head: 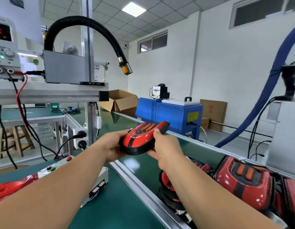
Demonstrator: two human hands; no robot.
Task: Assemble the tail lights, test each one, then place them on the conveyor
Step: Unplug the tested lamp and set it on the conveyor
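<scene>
Left hand (111, 145) and right hand (166, 150), grip clamped, hold the tail light (140, 138) between them above the conveyor (143, 166).

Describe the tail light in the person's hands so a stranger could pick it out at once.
Find the green conveyor belt running past the blue machine. Just above it is a red and black tail light. Unlike the other tail lights lying on the belt at the right, it is gripped by the left hand and the right hand.

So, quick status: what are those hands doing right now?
Left hand, right hand: both grip red tail light. Held above conveyor, not set down. Other tail lights on belt, right side.
</scene>
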